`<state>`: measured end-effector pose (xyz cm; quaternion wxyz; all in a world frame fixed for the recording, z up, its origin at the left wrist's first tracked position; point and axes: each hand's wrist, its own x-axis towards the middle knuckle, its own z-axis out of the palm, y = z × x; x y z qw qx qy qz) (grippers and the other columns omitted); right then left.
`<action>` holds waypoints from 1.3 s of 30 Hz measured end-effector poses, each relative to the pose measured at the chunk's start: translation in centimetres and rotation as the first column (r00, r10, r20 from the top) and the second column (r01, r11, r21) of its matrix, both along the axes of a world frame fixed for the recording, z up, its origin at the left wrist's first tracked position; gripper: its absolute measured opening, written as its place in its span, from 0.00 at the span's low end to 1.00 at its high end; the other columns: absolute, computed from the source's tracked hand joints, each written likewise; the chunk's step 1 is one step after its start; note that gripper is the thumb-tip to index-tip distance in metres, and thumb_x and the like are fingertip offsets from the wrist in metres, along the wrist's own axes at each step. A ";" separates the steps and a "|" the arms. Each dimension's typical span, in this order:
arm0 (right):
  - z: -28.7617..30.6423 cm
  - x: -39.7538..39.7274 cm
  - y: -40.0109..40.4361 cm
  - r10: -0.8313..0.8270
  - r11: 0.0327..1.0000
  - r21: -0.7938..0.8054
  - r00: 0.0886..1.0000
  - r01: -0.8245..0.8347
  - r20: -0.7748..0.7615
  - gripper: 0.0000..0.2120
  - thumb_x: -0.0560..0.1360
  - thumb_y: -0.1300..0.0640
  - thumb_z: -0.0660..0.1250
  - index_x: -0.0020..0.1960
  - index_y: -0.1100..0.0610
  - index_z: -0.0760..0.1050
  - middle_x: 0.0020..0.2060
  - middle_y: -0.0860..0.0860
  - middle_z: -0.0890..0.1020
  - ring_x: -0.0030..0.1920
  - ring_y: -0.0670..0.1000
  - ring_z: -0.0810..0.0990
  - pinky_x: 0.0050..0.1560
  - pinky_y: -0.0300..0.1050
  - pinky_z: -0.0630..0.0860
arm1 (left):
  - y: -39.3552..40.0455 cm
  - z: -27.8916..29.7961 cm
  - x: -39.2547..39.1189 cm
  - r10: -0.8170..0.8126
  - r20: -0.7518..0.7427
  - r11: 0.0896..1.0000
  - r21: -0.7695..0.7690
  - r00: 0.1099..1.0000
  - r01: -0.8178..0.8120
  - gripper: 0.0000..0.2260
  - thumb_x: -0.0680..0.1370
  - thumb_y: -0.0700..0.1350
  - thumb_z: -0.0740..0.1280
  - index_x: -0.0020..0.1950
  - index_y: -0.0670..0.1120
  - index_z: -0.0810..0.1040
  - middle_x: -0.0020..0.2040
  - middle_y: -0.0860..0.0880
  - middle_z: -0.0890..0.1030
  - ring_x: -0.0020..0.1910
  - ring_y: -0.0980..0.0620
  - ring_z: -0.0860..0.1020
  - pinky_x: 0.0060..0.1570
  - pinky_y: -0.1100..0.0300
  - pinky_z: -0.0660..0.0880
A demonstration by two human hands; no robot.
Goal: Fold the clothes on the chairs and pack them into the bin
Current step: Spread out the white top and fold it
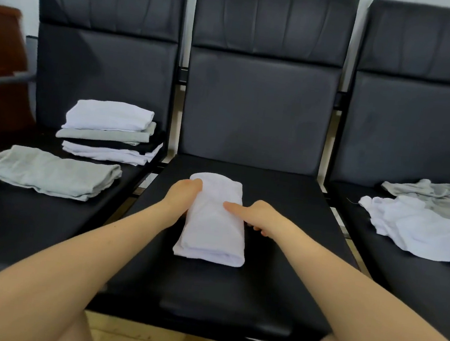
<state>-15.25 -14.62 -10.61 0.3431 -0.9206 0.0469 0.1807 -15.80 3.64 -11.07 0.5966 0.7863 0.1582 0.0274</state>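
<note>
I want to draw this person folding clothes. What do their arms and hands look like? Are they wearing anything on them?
Both arms are bare all the way up, with no sleeves in view. The left hand and the right hand have no gloves, and no rings, watch or bracelets show. The wide lens makes the arms look big near the camera and thin toward the hands.

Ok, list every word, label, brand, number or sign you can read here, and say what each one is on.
None: no readable text shows in this view.
The folded white garment held by the left hand and right hand: plain, no print or tag visible.
The folded stack, the grey folded piece, the unfolded clothes and the black chairs: no markings.
</note>
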 end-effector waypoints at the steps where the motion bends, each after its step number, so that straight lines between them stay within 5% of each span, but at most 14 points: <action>1: -0.1 -0.1 0.6 0.029 0.999 0.015 1.000 -0.029 0.004 0.36 0.65 0.28 0.66 0.57 0.57 0.74 0.47 0.51 0.78 0.45 0.51 0.77 0.39 0.43 0.71 | 0.3 0.0 -0.2 0.007 0.012 0.998 0.061 1.000 -0.008 0.08 0.76 0.45 0.58 0.41 0.42 0.69 0.40 0.46 0.70 0.39 0.48 0.67 0.39 0.56 0.63; 4: -0.7 -0.4 2.2 0.095 0.995 -0.003 0.995 -0.095 0.032 0.28 0.66 0.35 0.71 0.53 0.56 0.72 0.48 0.50 0.79 0.51 0.52 0.79 0.54 0.48 0.77 | 1.9 -0.6 -1.2 -0.102 -0.027 0.872 0.479 0.994 0.102 0.11 0.78 0.46 0.57 0.38 0.42 0.70 0.36 0.49 0.71 0.36 0.51 0.69 0.33 0.59 0.63; 6: -1.0 -0.6 3.0 0.112 0.994 -0.005 0.992 -0.112 0.055 0.20 0.69 0.41 0.72 0.49 0.55 0.71 0.46 0.50 0.78 0.50 0.52 0.79 0.55 0.48 0.77 | 3.1 -1.4 -1.9 -0.144 -0.102 0.756 0.630 0.984 0.176 0.12 0.78 0.47 0.59 0.36 0.45 0.68 0.36 0.50 0.72 0.35 0.53 0.69 0.32 0.60 0.63; 11: 0.5 -1.4 2.9 0.000 0.887 0.460 0.997 -0.035 0.077 0.23 0.73 0.52 0.67 0.66 0.58 0.70 0.58 0.55 0.77 0.56 0.55 0.78 0.58 0.53 0.76 | 3.7 -0.9 -2.2 -0.106 -0.120 0.838 0.523 0.987 0.153 0.16 0.80 0.54 0.59 0.41 0.43 0.74 0.40 0.45 0.77 0.36 0.49 0.73 0.38 0.58 0.69; 14: 1.9 -1.3 1.7 -0.068 0.819 0.573 0.986 -0.031 0.150 0.20 0.75 0.54 0.66 0.66 0.57 0.69 0.59 0.55 0.76 0.55 0.54 0.77 0.49 0.49 0.75 | 2.4 0.0 -2.8 -0.110 -0.204 0.923 0.341 0.973 0.176 0.27 0.80 0.63 0.53 0.46 0.43 0.80 0.40 0.47 0.83 0.35 0.51 0.76 0.35 0.61 0.73; 17: 3.2 -1.2 0.4 -0.158 0.700 0.713 0.982 0.038 0.103 0.15 0.76 0.55 0.67 0.62 0.55 0.73 0.56 0.54 0.79 0.53 0.54 0.78 0.48 0.50 0.76 | 1.2 0.4 -3.1 -0.288 -0.243 0.957 -0.092 0.926 0.274 0.37 0.75 0.72 0.47 0.48 0.43 0.81 0.40 0.46 0.85 0.39 0.49 0.80 0.40 0.59 0.75; 21: 4.2 -1.0 -0.8 -0.098 0.614 0.784 0.994 0.092 -0.039 0.11 0.75 0.49 0.69 0.54 0.52 0.78 0.47 0.52 0.83 0.48 0.53 0.82 0.41 0.47 0.77 | -0.3 1.4 -3.0 -0.449 -0.027 0.631 -0.718 0.893 0.295 0.34 0.75 0.72 0.51 0.62 0.49 0.80 0.60 0.44 0.81 0.57 0.44 0.81 0.52 0.50 0.77; 23: 4.2 -0.6 -0.9 -0.040 0.638 0.765 0.995 0.092 -0.087 0.19 0.72 0.45 0.71 0.58 0.55 0.78 0.51 0.55 0.84 0.53 0.55 0.82 0.51 0.50 0.77 | -0.9 2.0 -2.8 -0.334 0.104 0.497 -0.825 0.937 0.269 0.29 0.77 0.66 0.57 0.64 0.46 0.79 0.62 0.42 0.80 0.59 0.42 0.79 0.56 0.47 0.76; 25: 3.8 -0.5 -0.5 0.011 0.662 0.745 0.993 0.083 -0.120 0.24 0.70 0.44 0.73 0.59 0.58 0.77 0.50 0.56 0.85 0.52 0.56 0.83 0.51 0.50 0.78 | -1.2 2.2 -2.6 -0.172 0.144 0.456 -0.865 0.975 0.208 0.25 0.79 0.58 0.59 0.68 0.43 0.73 0.64 0.40 0.78 0.60 0.41 0.78 0.58 0.47 0.73; 30: 1.8 -1.2 1.6 0.260 0.740 0.672 0.933 -0.026 -0.250 0.35 0.63 0.51 0.81 0.65 0.59 0.73 0.57 0.57 0.82 0.59 0.59 0.81 0.61 0.57 0.76 | 1.0 1.9 -1.8 0.176 0.066 0.618 -0.784 0.982 -0.058 0.20 0.79 0.48 0.64 0.69 0.42 0.70 0.64 0.42 0.76 0.59 0.43 0.77 0.58 0.49 0.72; 32: 1.2 -1.4 2.3 0.303 0.761 0.646 0.911 -0.055 -0.279 0.30 0.66 0.54 0.79 0.65 0.59 0.74 0.56 0.56 0.83 0.56 0.58 0.82 0.55 0.54 0.79 | 2.4 1.9 -2.2 0.279 0.088 0.643 -0.757 0.956 -0.118 0.18 0.78 0.46 0.67 0.66 0.42 0.73 0.57 0.43 0.80 0.52 0.45 0.79 0.51 0.52 0.75; 35: 0.9 -1.3 3.7 0.214 0.724 0.689 0.944 0.020 -0.253 0.22 0.69 0.59 0.75 0.62 0.60 0.76 0.54 0.56 0.84 0.53 0.56 0.84 0.46 0.50 0.81 | 4.8 2.3 -2.6 0.408 0.167 0.679 -0.713 0.897 -0.176 0.18 0.76 0.44 0.68 0.64 0.43 0.74 0.54 0.45 0.81 0.48 0.48 0.80 0.46 0.55 0.76; 39: 1.1 -0.6 7.6 -0.048 0.682 0.712 0.981 0.168 -0.186 0.23 0.68 0.63 0.73 0.62 0.62 0.74 0.56 0.59 0.81 0.55 0.60 0.81 0.56 0.56 0.78 | 9.4 3.4 -3.3 0.486 0.396 0.851 -0.418 0.779 -0.319 0.18 0.75 0.40 0.67 0.63 0.44 0.70 0.54 0.48 0.77 0.48 0.50 0.76 0.42 0.60 0.72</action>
